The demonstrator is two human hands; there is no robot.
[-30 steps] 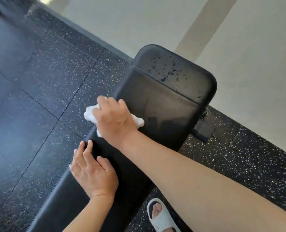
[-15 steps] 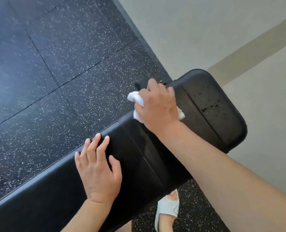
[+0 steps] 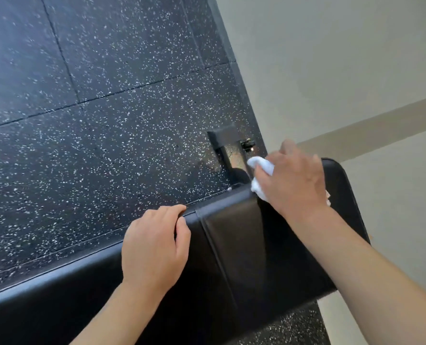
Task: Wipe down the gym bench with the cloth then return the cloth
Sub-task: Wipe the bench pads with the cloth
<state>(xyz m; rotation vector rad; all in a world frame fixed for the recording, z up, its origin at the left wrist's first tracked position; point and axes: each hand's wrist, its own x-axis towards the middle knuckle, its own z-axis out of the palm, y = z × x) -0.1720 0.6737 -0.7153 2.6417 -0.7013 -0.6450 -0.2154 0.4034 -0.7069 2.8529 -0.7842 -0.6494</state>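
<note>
Right hand (image 3: 292,185) of mine is curled over the crumpled white cloth (image 3: 261,174), with the fingers bent around it, and it presses the cloth onto the long black padded gym bench (image 3: 234,240) near the far edge of the pad. White folds of the cloth stick out past my knuckles on the left side, and a small bit shows also by my wrist on the right. I do this close to the rounded end of the bench, which lies toward the pale grey wall (image 3: 344,58).

With my left hand (image 3: 154,247) I hold the same far edge of the pad, further along; the fingers are hooked over the edge and the thumb lies on top (nothing else is in this hand). Both hands are on the bench, clearly apart, with a stitched seam of the upholstery between them.

Behind the bench lies the black rubber floor with white speckles (image 3: 107,120), and a black metal frame part (image 3: 228,148) of the bench stands on it just beyond the cloth.
</note>
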